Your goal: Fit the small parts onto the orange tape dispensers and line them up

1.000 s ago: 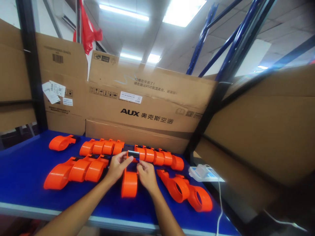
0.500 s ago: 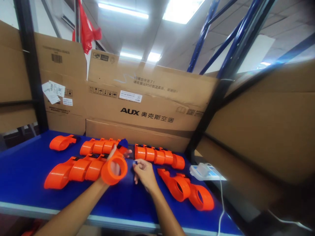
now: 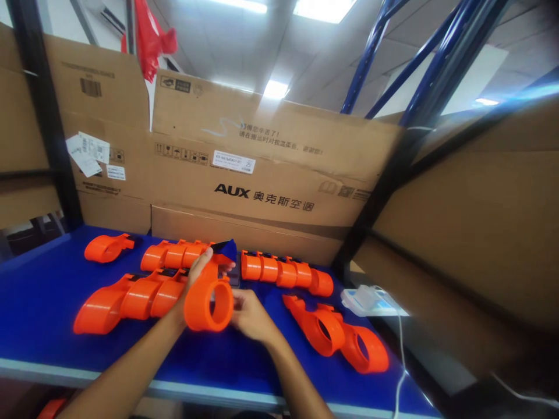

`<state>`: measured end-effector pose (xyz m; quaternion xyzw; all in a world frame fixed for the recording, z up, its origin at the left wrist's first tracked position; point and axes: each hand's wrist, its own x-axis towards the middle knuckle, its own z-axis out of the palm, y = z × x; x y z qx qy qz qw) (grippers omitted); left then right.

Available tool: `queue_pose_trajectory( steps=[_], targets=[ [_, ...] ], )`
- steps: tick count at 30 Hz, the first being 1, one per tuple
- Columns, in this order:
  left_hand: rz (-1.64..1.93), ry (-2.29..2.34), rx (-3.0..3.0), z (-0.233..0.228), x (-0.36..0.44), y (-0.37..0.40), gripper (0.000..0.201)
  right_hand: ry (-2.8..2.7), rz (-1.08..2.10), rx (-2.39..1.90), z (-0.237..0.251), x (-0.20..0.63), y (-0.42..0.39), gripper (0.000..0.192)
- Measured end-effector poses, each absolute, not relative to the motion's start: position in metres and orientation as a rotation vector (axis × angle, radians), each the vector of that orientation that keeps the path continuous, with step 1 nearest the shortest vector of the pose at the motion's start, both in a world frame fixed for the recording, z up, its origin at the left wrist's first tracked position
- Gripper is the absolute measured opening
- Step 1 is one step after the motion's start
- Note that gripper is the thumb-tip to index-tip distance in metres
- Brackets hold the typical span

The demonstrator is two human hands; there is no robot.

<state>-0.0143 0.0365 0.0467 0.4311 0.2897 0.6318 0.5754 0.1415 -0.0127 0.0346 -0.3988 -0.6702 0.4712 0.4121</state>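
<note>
My left hand (image 3: 194, 278) grips an orange tape dispenser (image 3: 208, 302), lifted off the blue table (image 3: 43, 291) with its round ring facing me and a dark blue blade cover (image 3: 226, 249) at its top. My right hand (image 3: 248, 314) touches the dispenser's right side from behind, fingers curled; whether it pinches anything small is hidden. Both hands are over the middle of the table.
Rows of orange dispensers lie around: one single (image 3: 107, 247) at far left, a back row (image 3: 174, 255) and another (image 3: 286, 273), a front-left row (image 3: 126, 299), two at right (image 3: 338, 337). Cardboard boxes (image 3: 262, 174) wall the back. A white device (image 3: 367, 299) with a cable sits right.
The dispenser lay flat on the table a second ago with both hands at its top end; my left hand has lifted it upright and turned it, and my right hand has moved in beside it.
</note>
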Motion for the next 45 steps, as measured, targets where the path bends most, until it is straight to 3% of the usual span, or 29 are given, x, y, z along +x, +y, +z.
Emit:
queue_pose_trajectory(
  steps=[7, 17, 28, 45],
  targets=[
    [1.431, 0.630, 0.974, 0.058, -0.011, 0.042, 0.048, -1.589, 1.030, -0.994, 0.035, 0.146, -0.007, 0.027],
    [1.337, 0.621, 1.258, 0.039, 0.002, 0.034, 0.038, -1.361, 0.755, -0.861, 0.039, 0.165, -0.003, 0.057],
    [1.237, 0.620, 1.209, 0.032, 0.015, 0.029, 0.046, -1.596, 0.077, -1.149, 0.033, 0.164, -0.008, 0.042],
    [1.330, 0.710, 1.303, 0.030, 0.015, 0.028, 0.034, -1.792, -0.106, -1.024, 0.023, 0.170, 0.001, 0.030]
  ],
)
